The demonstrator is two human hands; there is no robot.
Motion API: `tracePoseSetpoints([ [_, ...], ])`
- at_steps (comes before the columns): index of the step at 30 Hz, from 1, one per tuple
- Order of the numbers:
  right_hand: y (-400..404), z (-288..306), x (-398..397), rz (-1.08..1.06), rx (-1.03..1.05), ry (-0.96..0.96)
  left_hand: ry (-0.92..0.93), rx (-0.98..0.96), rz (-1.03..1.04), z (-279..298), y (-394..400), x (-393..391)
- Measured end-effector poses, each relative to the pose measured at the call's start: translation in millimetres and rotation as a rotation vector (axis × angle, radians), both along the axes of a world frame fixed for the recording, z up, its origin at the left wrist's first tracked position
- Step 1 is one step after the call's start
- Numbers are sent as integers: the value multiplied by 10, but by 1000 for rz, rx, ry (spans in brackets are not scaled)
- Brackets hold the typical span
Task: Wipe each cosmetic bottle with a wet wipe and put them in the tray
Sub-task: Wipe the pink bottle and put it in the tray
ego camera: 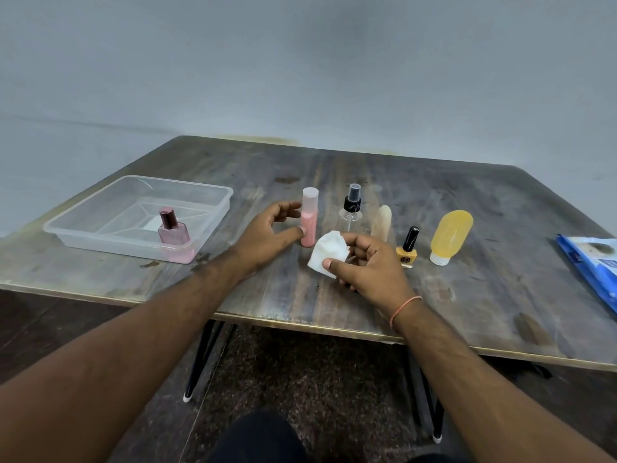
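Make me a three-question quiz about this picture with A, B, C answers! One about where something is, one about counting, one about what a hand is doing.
1. Where is the small pink perfume bottle?
A. In the clear tray
B. On the floor
C. In the right hand

2. How many bottles stand on the table outside the tray?
A. Two
B. Five
C. Nine

3. What is the right hand doing?
A. Resting flat and empty
B. Holding a white wipe
C. Lifting the tray

Answers: 1 A, the perfume bottle stands inside the tray's near right corner. 2 B, the row holds a tall pink bottle, a spray bottle, a pale tube, a nail polish and a yellow tube. 3 B, its fingers pinch the wipe.
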State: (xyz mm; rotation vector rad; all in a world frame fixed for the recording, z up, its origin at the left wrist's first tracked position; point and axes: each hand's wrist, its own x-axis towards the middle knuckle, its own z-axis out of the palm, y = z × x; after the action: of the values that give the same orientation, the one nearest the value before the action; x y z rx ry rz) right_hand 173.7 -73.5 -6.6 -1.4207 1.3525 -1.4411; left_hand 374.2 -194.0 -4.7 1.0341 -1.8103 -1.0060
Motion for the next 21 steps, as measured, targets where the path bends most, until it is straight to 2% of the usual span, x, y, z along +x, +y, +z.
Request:
tracePoseSetpoints([
  [6, -30, -26, -17, -11, -1, -3, 12, 77, -152, 72, -179, 33],
  [15, -33, -41, -24, -21, -11, 17, 27, 39, -118, 25, -239, -41],
  [21, -14, -30, -20, -63, -32, -3, 126, 110, -129, 22, -156, 34],
])
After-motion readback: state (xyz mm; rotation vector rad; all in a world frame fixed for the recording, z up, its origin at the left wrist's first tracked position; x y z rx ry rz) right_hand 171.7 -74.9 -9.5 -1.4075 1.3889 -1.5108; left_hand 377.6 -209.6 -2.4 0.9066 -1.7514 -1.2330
